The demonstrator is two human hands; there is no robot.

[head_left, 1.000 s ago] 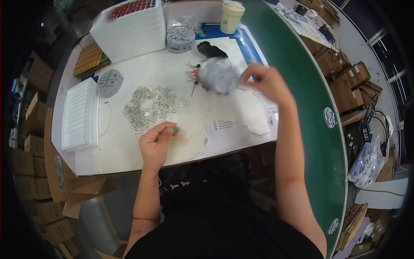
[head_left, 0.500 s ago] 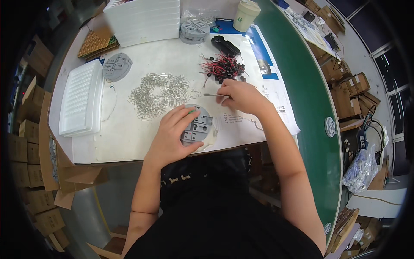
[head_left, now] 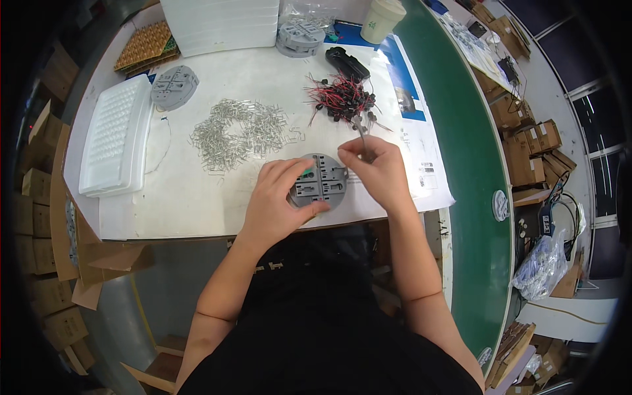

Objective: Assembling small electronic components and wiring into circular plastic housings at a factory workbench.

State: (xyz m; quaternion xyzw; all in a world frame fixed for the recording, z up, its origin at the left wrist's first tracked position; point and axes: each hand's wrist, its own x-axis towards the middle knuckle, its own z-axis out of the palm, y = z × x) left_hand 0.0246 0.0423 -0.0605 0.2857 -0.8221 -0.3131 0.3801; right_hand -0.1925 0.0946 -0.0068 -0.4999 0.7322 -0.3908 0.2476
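A round grey plastic housing (head_left: pixel 320 187) with slots and a small green part lies at the table's near edge. My left hand (head_left: pixel 280 201) curls around its left side, thumb along the near rim, fingers over the far rim. At its right my right hand (head_left: pixel 378 168) is closed, with thumb and index fingertip pinched together near the housing's edge. A slim grey metal tool (head_left: pixel 361 131) sticks up out of this hand, pointing away from me; its exact kind is hard to tell. Anything tiny between the pinched fingertips is too small to make out.
A heap of small bent metal clips (head_left: pixel 237 135) lies beyond my left hand. Farther right are red-wired black parts (head_left: pixel 345 99) and a black device (head_left: pixel 347 64). White trays (head_left: pixel 115 138), another grey housing (head_left: pixel 175 87), a foam block (head_left: pixel 220 26) and a lidded cup (head_left: pixel 382 21) stand around.
My right hand has come nearer to the housing, and its tool has swung from pointing left to pointing away. The housing and my left hand have shifted right.
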